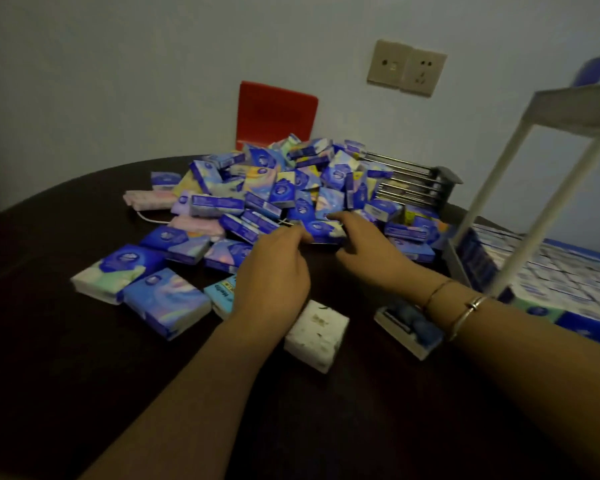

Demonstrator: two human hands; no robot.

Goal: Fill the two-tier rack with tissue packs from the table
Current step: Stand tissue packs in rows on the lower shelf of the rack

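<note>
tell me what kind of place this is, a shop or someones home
Most likely a room in a home, not a shop. A dark table stands against a plain wall with a socket plate, a red chair behind it, and loose tissue packs heaped on top beside a small rack.

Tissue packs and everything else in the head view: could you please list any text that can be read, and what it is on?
"Hello", partly hidden: light blue pack beside the left hand.
Round logos and print on the other tissue packs: too blurred to read.
Packs in the rack: too small to read.
</note>
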